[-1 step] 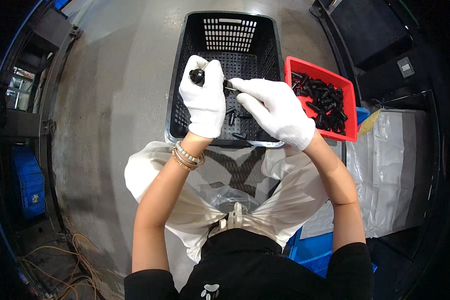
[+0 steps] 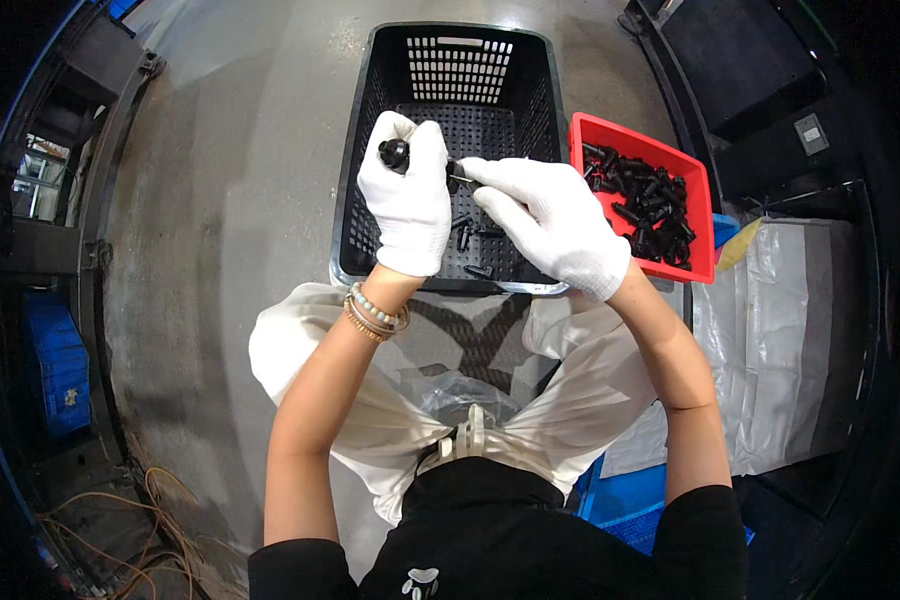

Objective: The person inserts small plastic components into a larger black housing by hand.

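Note:
My left hand (image 2: 410,205), in a white glove, is closed around a black cylindrical part (image 2: 394,153) whose round end sticks out above my fingers. My right hand (image 2: 550,220), also gloved, pinches a small thin black piece (image 2: 458,178) against the side of that part. Both hands hover over a black perforated basket (image 2: 450,50) on the floor, with a few loose black parts (image 2: 475,235) on its bottom. A red tray (image 2: 595,130) holding several black parts (image 2: 645,210) stands right of the basket.
A clear plastic bag (image 2: 460,400) lies on my lap. White plastic sheeting (image 2: 790,340) covers something at the right. A blue crate (image 2: 55,370) sits under a frame at the left, with orange cables (image 2: 120,510) below it. The floor (image 2: 230,200) is grey concrete.

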`<state>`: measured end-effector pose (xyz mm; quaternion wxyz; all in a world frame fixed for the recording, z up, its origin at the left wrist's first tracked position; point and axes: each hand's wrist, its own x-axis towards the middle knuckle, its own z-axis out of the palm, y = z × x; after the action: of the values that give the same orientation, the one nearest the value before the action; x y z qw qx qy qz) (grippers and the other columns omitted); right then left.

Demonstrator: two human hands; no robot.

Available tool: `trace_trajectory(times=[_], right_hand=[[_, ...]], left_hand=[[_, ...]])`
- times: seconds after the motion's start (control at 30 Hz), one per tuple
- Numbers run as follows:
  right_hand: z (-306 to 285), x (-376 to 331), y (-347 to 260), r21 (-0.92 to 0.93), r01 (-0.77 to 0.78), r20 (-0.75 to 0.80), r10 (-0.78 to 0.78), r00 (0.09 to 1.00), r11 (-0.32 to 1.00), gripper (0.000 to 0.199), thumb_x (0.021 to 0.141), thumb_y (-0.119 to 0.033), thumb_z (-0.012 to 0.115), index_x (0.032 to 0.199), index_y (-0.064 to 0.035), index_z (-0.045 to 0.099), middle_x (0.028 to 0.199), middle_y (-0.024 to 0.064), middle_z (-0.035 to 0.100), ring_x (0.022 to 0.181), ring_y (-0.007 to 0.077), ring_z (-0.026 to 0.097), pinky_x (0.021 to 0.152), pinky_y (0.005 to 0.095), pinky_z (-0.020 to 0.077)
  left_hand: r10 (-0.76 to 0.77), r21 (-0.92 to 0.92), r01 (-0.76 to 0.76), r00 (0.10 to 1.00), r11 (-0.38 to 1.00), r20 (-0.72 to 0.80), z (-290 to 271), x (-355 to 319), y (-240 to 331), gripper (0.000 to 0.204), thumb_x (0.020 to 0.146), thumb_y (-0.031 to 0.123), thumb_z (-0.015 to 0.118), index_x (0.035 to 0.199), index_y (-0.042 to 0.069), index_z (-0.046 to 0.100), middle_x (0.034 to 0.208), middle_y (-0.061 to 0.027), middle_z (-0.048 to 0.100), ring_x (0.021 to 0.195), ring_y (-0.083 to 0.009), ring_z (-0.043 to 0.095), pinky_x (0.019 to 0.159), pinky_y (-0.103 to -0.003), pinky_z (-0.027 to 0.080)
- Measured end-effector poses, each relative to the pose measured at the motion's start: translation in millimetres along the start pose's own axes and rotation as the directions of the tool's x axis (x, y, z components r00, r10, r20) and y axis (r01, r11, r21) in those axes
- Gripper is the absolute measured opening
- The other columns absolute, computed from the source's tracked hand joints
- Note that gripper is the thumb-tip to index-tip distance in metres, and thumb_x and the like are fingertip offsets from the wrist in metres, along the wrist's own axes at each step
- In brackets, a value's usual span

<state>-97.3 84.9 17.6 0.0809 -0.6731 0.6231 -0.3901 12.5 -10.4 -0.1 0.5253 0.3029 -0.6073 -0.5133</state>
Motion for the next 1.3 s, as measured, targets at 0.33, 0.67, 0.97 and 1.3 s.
trace_trajectory(times=[0.33,0.67,0.97,1.3], right_hand=[[-8,9,14,0.321,-0.197,-0.074,0.232,0.970,0.926,0.026,0.087,-0.022,0.056,0.095,0.0013,0.063,0.071,0.0116,0.061,0.062,0.0134,0.055,0.061,0.0277,0.0449],[5,10,23,0.583,-0.561,0.318,0.470,0.824,0.588,0.030,0.083,-0.029,0.059,0.078,0.0000,0.062,0.056,0.0035,0.048,0.053,0.0077,0.043,0.052,0.0267,0.0379],[-44,-39,222,-0.560,-0.504,0.003,0.610,0.792,0.657,0.026,0.082,-0.019,0.046,0.093,-0.0026,0.064,0.097,0.0227,0.062,0.091,0.0381,0.060,0.081,0.0438,0.0472],[-34,-123,243,-0.885,-0.320,0.140,0.848,0.511,0.339,0.022,0.076,-0.009,0.054,0.092,-0.0023,0.068,0.098,0.0224,0.064,0.090,0.0354,0.064,0.078,0.0413,0.0522]], left_hand=[[-0.033,-0.120,0.034,0.999,0.992,0.014,9,-2,5,0.024,0.087,0.011,0.054,0.066,0.005,0.041,0.055,0.0028,0.040,0.052,-0.0033,0.036,0.046,-0.022,0.030],[0.001,0.105,-0.017,0.988,0.994,0.155,6,-6,-5,0.026,0.086,0.016,0.059,0.069,0.001,0.046,0.055,-0.0034,0.039,0.052,-0.0074,0.036,0.048,-0.026,0.035],[0.056,0.392,-0.215,0.923,0.895,0.380,0,-9,-30,0.020,0.076,0.010,0.068,0.092,0.002,0.058,0.086,-0.0065,0.057,0.073,-0.0147,0.055,0.070,-0.027,0.047],[-0.008,0.407,-0.215,0.877,0.888,0.481,-16,-7,-39,0.015,0.080,0.008,0.064,0.092,0.001,0.057,0.085,-0.0037,0.057,0.077,-0.0093,0.055,0.073,-0.024,0.047]])
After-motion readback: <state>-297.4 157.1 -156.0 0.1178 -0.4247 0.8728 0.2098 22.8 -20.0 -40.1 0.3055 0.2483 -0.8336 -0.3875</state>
